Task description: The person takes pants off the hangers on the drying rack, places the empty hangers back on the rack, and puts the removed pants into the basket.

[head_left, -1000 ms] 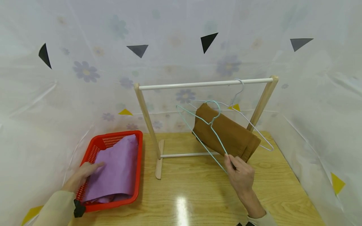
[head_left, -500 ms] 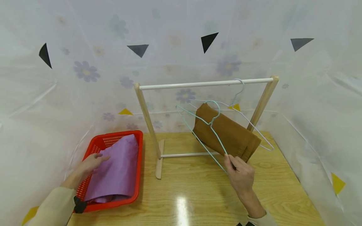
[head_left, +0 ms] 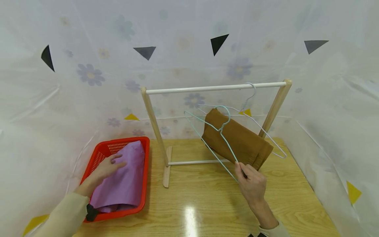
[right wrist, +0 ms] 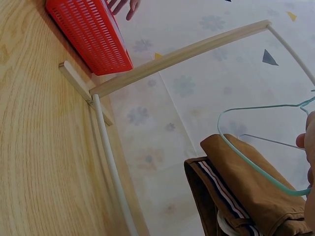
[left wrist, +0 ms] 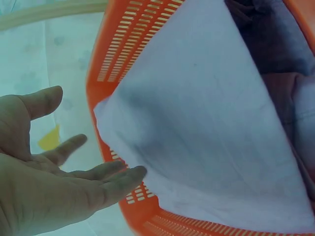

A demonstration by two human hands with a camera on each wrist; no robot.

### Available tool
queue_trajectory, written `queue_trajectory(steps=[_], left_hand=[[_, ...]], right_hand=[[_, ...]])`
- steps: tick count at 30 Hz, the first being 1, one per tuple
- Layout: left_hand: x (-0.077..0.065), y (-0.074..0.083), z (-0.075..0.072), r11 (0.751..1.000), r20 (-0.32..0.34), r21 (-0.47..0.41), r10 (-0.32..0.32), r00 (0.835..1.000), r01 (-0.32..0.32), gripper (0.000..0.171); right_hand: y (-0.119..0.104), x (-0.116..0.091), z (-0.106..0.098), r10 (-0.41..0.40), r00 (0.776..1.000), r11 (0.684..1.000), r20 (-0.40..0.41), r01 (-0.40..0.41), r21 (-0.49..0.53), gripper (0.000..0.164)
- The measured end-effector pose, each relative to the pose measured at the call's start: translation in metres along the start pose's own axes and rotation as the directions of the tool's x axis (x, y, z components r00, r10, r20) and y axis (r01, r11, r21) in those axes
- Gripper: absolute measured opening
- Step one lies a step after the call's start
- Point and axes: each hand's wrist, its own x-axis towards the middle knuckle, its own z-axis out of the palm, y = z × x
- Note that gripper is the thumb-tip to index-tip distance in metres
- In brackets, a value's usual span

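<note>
My left hand (head_left: 107, 167) hovers over a folded purple cloth (head_left: 125, 187) lying in a red plastic basket (head_left: 146, 171). Its fingers are spread, and in the left wrist view nothing lies between thumb and fingers. A teal wire hanger (head_left: 221, 129) is held up by one lower side in my right hand (head_left: 252, 182), hook upward. Behind it, brown folded trousers (head_left: 234, 136) hang over a pale lavender hanger (head_left: 244, 108). The right wrist view shows a striped band (right wrist: 221, 184) inside their waist.
A clothes rack stands on the wooden table (head_left: 177, 204), with a white top rail (head_left: 189, 89) carrying the lavender hanger. Its left wooden post (head_left: 155, 128) rises between basket and trousers. Flower-printed white sheeting (head_left: 177, 42) encloses the back and sides.
My left hand has moved up and to the right across the purple cloth, from its left edge to above its upper part. The right hand and teal hanger stay in place.
</note>
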Motion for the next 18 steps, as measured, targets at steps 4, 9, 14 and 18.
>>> queue_trajectory(steps=[4, 9, 14, 18], left_hand=[[0.005, 0.005, 0.009, 0.995, -0.049, 0.077, 0.068, 0.996, -0.064, 0.074], [0.014, 0.004, 0.017, 0.953, -0.086, 0.248, 0.198, 0.976, -0.172, 0.072], [0.021, -0.005, 0.023, 0.897, -0.052, 0.352, 0.303, 0.951, -0.267, 0.072], [0.027, -0.01, 0.028, 0.867, -0.024, 0.391, 0.344, 0.939, -0.308, 0.072]], right_hand=[[0.0, 0.001, 0.0, -0.001, 1.0, 1.0, 0.001, 0.001, 0.001, 0.046], [-0.001, 0.002, 0.001, -0.002, 1.0, 1.0, 0.005, 0.002, -0.004, 0.047], [-0.002, 0.001, 0.001, 0.0, 1.0, 1.0, 0.007, 0.0, -0.002, 0.048], [-0.001, 0.0, 0.002, -0.005, 1.0, 1.0, 0.008, 0.005, -0.001, 0.048]])
